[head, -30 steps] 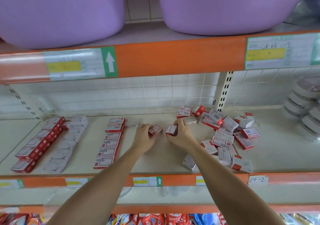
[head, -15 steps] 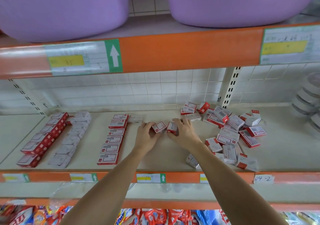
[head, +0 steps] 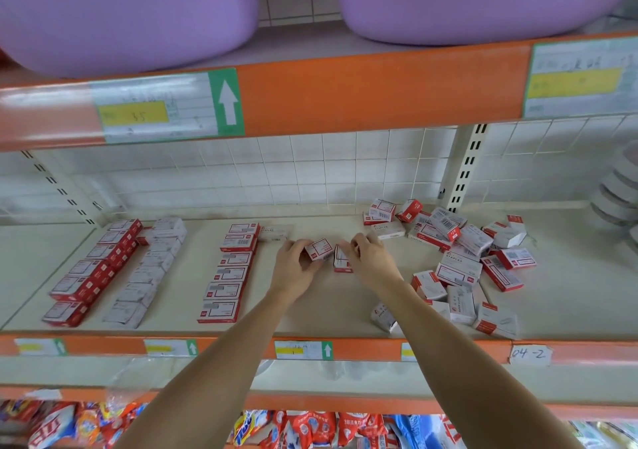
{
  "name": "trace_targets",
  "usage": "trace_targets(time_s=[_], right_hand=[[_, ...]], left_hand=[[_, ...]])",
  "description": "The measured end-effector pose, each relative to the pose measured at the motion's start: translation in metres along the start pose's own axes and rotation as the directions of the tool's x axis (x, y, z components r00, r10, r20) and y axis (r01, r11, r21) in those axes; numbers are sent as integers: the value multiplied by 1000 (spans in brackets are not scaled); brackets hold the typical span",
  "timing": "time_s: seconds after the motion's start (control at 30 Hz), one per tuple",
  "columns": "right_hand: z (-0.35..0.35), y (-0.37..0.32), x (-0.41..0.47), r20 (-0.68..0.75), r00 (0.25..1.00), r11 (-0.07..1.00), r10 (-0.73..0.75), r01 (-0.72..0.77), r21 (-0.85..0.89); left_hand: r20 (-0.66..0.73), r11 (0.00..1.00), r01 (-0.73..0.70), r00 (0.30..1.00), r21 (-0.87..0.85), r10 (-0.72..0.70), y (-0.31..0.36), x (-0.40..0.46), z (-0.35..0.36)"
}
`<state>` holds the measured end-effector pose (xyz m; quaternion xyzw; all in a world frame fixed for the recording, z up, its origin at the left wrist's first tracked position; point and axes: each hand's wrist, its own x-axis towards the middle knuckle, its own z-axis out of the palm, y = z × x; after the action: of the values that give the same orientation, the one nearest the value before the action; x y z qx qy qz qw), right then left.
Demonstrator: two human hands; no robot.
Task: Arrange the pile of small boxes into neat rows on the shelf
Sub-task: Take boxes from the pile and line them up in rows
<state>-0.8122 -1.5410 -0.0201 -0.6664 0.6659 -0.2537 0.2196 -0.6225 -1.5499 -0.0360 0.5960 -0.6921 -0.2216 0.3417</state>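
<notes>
Small red-and-white staple boxes cover the beige shelf (head: 310,307). A loose pile (head: 459,258) lies at the right. Three neat rows stand to the left: one row (head: 229,269) near the middle, two rows (head: 103,269) at the far left. My left hand (head: 293,269) grips one small box (head: 319,249) at mid-shelf. My right hand (head: 371,262) pinches another box (head: 341,260), held on edge right beside the first. Both hands are just right of the middle row's far end, where a pale box (head: 274,232) lies.
An orange shelf rail (head: 310,99) with price labels runs overhead, with two purple tubs (head: 121,17) on it. Stacked round lids (head: 618,193) stand at the far right. The orange front rail (head: 362,350) edges the shelf. Packets (head: 303,429) fill the shelf below.
Both hands have moved slightly away from me and lifted their boxes a little. The right hand's box has tipped up onto its edge. The camera has drawn closer.
</notes>
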Motion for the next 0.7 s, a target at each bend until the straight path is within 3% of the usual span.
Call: trace_targets(time_s=[0.23,0.53,0.7], right_hand=[[-1,-1,-5,30,997,997,-73,73,-4],[-8,-3,-9,49,992,984,-119,111,143],[0,5,-6,-39,996,997,-79,78,-7]], left_hand=[[13,1000,22,1000,-21,-21,0,2,-1],[40,1000,25,999,-14,-25,-2,3,-1],[36,1000,-16,999,-2,16,-3,2,-1]])
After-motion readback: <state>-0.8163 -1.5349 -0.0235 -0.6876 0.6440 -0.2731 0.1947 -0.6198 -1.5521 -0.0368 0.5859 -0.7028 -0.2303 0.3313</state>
